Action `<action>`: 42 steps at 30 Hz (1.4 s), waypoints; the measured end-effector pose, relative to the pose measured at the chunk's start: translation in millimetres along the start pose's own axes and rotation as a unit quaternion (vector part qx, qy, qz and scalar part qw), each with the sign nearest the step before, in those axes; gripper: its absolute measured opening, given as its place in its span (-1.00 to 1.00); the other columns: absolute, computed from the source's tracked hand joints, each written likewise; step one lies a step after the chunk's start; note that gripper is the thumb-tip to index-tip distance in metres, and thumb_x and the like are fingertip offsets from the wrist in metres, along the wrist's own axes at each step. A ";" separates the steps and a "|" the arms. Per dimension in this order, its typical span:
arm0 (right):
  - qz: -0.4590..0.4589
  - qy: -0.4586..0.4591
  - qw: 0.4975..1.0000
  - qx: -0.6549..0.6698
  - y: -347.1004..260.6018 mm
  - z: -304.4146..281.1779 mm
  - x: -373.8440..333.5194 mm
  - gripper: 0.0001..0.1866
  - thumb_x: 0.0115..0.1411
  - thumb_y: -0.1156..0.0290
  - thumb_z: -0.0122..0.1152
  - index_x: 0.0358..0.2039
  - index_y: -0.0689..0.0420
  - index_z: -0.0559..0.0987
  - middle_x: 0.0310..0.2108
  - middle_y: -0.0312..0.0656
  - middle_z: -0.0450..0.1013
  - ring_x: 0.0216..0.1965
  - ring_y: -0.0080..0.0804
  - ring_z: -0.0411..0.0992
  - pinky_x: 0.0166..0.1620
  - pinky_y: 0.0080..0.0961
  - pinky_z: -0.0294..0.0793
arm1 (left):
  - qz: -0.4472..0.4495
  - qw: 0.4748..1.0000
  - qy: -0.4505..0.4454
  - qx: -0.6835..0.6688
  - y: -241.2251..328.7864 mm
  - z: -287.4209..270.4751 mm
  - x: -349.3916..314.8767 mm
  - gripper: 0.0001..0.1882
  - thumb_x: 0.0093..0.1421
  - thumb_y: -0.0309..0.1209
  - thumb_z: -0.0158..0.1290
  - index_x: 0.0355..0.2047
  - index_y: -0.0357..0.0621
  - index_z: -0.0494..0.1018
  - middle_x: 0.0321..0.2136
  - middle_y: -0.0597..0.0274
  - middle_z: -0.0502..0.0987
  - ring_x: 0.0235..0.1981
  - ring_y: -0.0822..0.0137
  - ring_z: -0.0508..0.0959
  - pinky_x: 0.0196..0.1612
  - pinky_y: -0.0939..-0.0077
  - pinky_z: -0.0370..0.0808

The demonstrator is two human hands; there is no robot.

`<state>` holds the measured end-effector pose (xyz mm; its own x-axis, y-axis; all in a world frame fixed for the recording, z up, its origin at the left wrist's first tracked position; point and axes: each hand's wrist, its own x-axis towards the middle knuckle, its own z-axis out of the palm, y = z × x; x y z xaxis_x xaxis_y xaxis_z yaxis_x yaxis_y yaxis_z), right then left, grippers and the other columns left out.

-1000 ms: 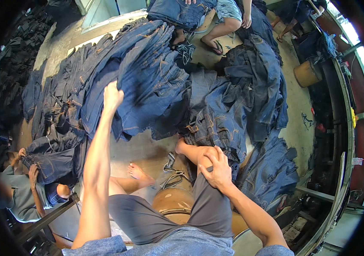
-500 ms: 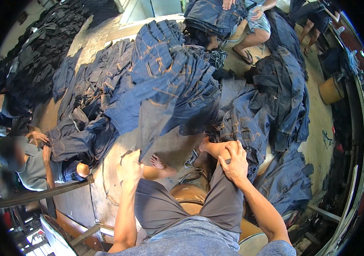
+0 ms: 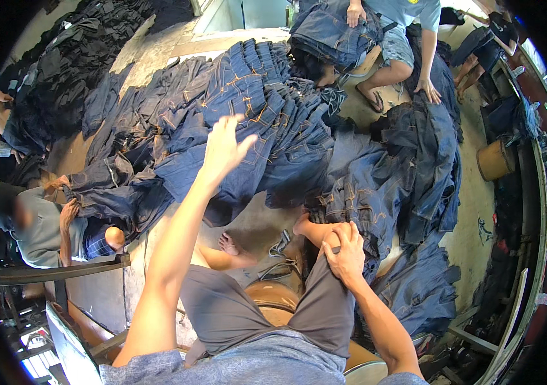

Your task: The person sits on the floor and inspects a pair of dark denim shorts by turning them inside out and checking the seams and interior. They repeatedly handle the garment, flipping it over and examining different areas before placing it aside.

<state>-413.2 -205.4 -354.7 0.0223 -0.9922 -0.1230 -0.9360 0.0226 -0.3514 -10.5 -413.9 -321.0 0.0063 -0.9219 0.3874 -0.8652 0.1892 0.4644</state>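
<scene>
Jeans [image 3: 257, 83] cover the floor [image 3: 257, 221] toward its far edge — left hand [image 3: 226, 149] open above, right hand [image 3: 345, 253] on knee [image 3: 332, 237], grip unclear.

Blue jeans [image 3: 289, 131] with orange stitching lie crumpled and overlapping in a broad pile on the floor [image 3: 254, 220], creased along the top.

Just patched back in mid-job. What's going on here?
The left hand is open, stretched over heaped blue jeans; whether it touches them is hard to tell. The right hand rests on the right knee. At left, a co-worker handles dark denim. At the top, another person has one hand on bundled jeans, the other at the right-hand pile.
</scene>
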 end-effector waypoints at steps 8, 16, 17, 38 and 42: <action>0.013 -0.010 0.999 0.030 -0.6 -7.2 6.6 -0.40 0.26 -0.05 0.47 0.26 -0.15 0.63 0.58 0.08 0.17 0.45 0.24 0.30 0.38 0.05 0.51 | -0.146 0.975 -0.129 -0.108 -42.3 51.2 80.6 -0.46 0.32 -0.15 0.42 0.15 -0.18 0.51 -0.08 -0.07 0.76 -0.04 0.08 0.77 0.04 0.20 0.64; 0.000 -0.005 0.999 0.050 0.5 -9.6 8.7 -0.43 0.25 0.01 0.50 0.23 -0.14 0.64 0.57 0.08 0.19 0.43 0.26 0.30 0.38 0.06 0.50 | 0.084 0.900 -0.423 -0.066 -11.8 12.9 1.6 -0.88 0.28 -0.36 0.30 -0.29 -0.12 0.69 -0.33 0.08 0.76 -0.19 0.10 0.78 -0.08 0.17 0.65; -0.003 -0.002 0.999 0.048 0.9 -9.0 8.5 -0.43 0.25 0.01 0.50 0.23 -0.14 0.64 0.57 0.08 0.19 0.44 0.26 0.30 0.38 0.06 0.50 | 0.067 0.931 -0.355 -0.051 -7.2 8.4 0.6 -0.89 0.29 -0.37 0.30 -0.29 -0.14 0.69 -0.32 0.08 0.75 -0.18 0.11 0.78 -0.08 0.17 0.65; -0.009 -0.005 0.999 0.040 1.1 -6.1 11.1 -0.45 0.25 -0.01 0.50 0.21 -0.13 0.66 0.55 0.06 0.22 0.44 0.23 0.31 0.35 0.07 0.53 | -0.128 0.990 -0.013 -0.067 -14.7 72.8 111.2 -0.54 0.57 0.08 0.01 -0.14 -0.06 0.59 -0.20 0.03 0.77 -0.15 -0.16 0.75 -0.02 -0.10 0.63; -0.019 0.007 0.999 0.029 0.7 -5.5 10.0 -0.44 0.24 -0.01 0.51 0.20 -0.12 0.66 0.53 0.07 0.24 0.42 0.22 0.32 0.33 0.05 0.55 | -0.201 0.978 -0.049 -0.001 -20.5 61.0 141.4 -0.19 0.17 0.29 0.42 0.09 -0.16 0.54 -0.02 -0.12 0.71 0.05 -0.16 0.72 0.10 -0.03 0.61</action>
<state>-415.6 -216.0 -351.1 0.0513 -0.9941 -0.0958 -0.9124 -0.0076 -0.4093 -22.4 -568.8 -324.4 0.2974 -0.9499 0.0961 -0.8016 -0.1937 0.5656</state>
